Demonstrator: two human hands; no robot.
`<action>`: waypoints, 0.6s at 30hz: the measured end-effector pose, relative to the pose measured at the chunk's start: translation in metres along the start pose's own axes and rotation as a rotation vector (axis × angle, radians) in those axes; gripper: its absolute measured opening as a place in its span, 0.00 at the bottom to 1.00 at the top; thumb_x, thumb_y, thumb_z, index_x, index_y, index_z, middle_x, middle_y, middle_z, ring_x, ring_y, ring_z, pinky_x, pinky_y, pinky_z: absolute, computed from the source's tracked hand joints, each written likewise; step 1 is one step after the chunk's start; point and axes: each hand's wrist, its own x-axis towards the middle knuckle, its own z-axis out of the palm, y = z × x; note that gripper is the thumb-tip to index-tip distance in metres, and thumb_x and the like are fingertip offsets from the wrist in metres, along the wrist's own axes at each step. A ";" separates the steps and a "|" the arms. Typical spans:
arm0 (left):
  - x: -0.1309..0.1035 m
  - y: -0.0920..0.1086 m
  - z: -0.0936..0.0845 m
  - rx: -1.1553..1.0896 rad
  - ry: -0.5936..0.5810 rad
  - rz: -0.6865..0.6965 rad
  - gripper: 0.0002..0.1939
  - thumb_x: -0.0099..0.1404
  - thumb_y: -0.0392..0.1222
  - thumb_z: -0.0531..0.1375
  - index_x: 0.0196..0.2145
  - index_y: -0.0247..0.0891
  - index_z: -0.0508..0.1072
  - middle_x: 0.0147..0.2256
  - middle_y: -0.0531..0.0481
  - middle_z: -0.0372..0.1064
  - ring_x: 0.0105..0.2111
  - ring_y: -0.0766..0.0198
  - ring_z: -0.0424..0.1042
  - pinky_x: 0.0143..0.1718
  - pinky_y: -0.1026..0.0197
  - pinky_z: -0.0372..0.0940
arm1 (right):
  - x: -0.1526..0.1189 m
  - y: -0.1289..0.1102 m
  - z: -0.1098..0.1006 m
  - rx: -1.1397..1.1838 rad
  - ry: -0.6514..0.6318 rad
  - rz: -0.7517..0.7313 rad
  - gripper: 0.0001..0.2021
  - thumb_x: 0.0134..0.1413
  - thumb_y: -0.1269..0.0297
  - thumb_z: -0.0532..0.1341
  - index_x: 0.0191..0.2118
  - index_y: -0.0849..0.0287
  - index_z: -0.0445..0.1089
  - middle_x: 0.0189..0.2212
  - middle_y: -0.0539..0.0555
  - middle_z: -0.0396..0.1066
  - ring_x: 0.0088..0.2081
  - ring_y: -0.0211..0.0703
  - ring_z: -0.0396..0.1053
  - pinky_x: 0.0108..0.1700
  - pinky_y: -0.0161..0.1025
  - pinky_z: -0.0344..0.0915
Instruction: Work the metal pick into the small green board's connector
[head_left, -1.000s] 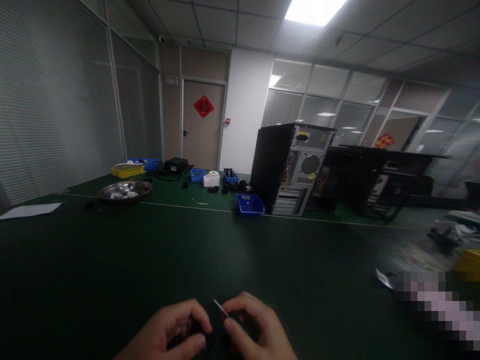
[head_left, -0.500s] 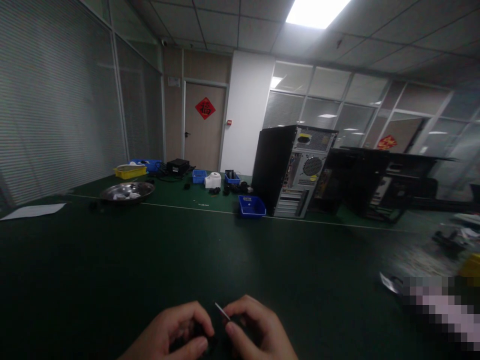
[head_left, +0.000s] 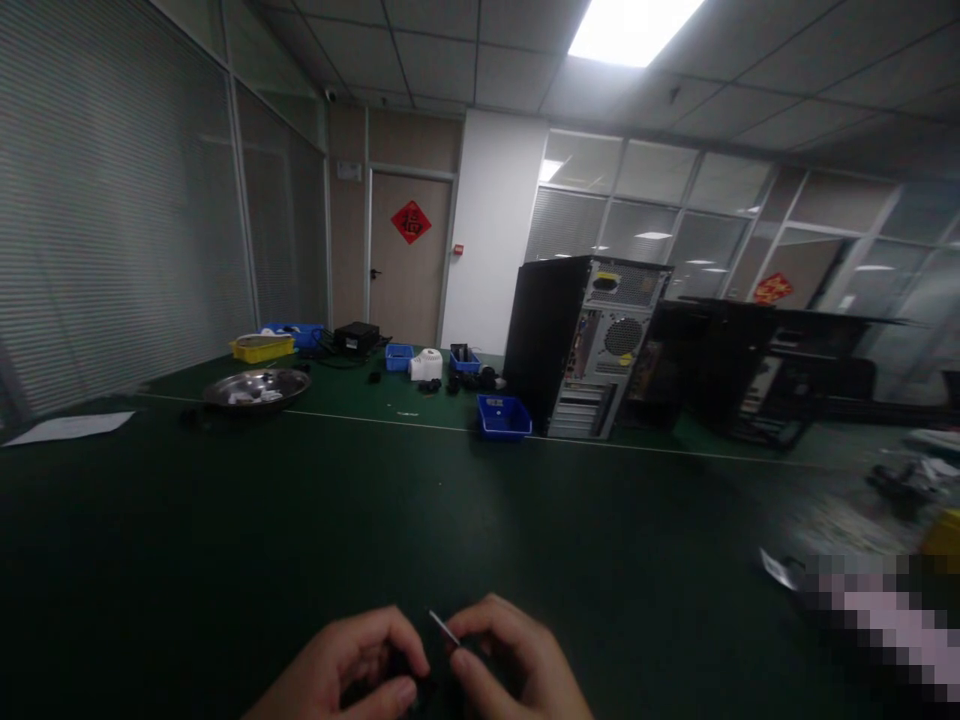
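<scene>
At the bottom centre of the head view, my right hand pinches a thin, light-coloured strip between thumb and fingertips. Just to its left is my left hand, its fingers curled and the thumb near the index fingertip. Something dark seems to lie between those fingertips, too small and dim to make out. A small gap separates the two hands, and both are held over the green tabletop.
A blue tray stands ahead, beside a black computer tower. Farther left are a metal dish, a yellow tray and a white paper. Dark computer cases and scattered parts occupy the right.
The surroundings sit slightly lower in the picture. Both hands keep nearly the same pose, and the strip has barely shifted.
</scene>
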 end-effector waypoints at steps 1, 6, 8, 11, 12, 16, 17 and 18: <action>0.001 -0.001 -0.001 -0.005 -0.006 0.003 0.11 0.64 0.48 0.63 0.39 0.40 0.74 0.37 0.48 0.73 0.39 0.55 0.72 0.41 0.56 0.63 | 0.000 0.001 0.000 -0.002 0.006 0.004 0.12 0.59 0.57 0.62 0.41 0.58 0.78 0.34 0.57 0.75 0.34 0.46 0.71 0.37 0.38 0.65; 0.003 -0.013 -0.004 -0.030 -0.019 0.021 0.13 0.65 0.51 0.62 0.41 0.39 0.73 0.40 0.46 0.73 0.40 0.53 0.72 0.40 0.56 0.63 | 0.000 0.002 0.000 -0.001 0.004 -0.010 0.12 0.59 0.56 0.62 0.41 0.58 0.78 0.33 0.56 0.75 0.33 0.45 0.71 0.36 0.37 0.65; 0.004 -0.018 -0.004 -0.029 -0.037 0.036 0.14 0.65 0.52 0.62 0.41 0.39 0.73 0.38 0.46 0.72 0.38 0.54 0.72 0.39 0.56 0.63 | 0.000 0.001 -0.001 0.000 0.003 -0.009 0.12 0.59 0.56 0.62 0.41 0.58 0.78 0.33 0.56 0.75 0.34 0.45 0.71 0.36 0.37 0.65; 0.004 -0.022 -0.005 -0.029 -0.030 0.051 0.15 0.65 0.52 0.62 0.41 0.39 0.73 0.37 0.47 0.72 0.38 0.54 0.71 0.39 0.56 0.63 | 0.000 -0.001 -0.001 -0.002 0.002 -0.011 0.12 0.59 0.57 0.62 0.41 0.58 0.78 0.33 0.56 0.75 0.33 0.46 0.71 0.36 0.37 0.65; 0.004 -0.021 -0.005 -0.031 -0.032 0.050 0.15 0.65 0.52 0.62 0.41 0.39 0.73 0.38 0.46 0.72 0.38 0.54 0.71 0.40 0.55 0.63 | 0.000 -0.002 -0.001 -0.001 -0.001 -0.011 0.12 0.59 0.57 0.62 0.41 0.59 0.78 0.33 0.57 0.75 0.34 0.46 0.71 0.36 0.37 0.65; 0.003 -0.014 -0.004 -0.014 -0.037 0.021 0.14 0.64 0.52 0.63 0.40 0.39 0.73 0.38 0.46 0.72 0.39 0.54 0.71 0.40 0.56 0.63 | 0.000 -0.001 -0.002 -0.004 -0.009 0.004 0.12 0.59 0.57 0.62 0.41 0.58 0.78 0.34 0.57 0.75 0.35 0.47 0.71 0.37 0.38 0.65; 0.003 -0.012 -0.003 -0.013 -0.039 0.017 0.14 0.64 0.51 0.63 0.40 0.38 0.73 0.38 0.47 0.72 0.39 0.54 0.71 0.40 0.56 0.62 | 0.000 0.000 -0.002 -0.008 -0.006 0.006 0.12 0.59 0.57 0.62 0.41 0.57 0.78 0.33 0.57 0.75 0.35 0.47 0.71 0.37 0.38 0.65; 0.002 -0.010 -0.002 -0.016 -0.027 0.014 0.13 0.64 0.50 0.63 0.40 0.38 0.73 0.38 0.47 0.72 0.39 0.55 0.71 0.40 0.56 0.62 | 0.000 0.001 -0.002 -0.012 -0.006 0.009 0.12 0.59 0.56 0.62 0.41 0.57 0.78 0.33 0.56 0.75 0.35 0.47 0.71 0.37 0.38 0.65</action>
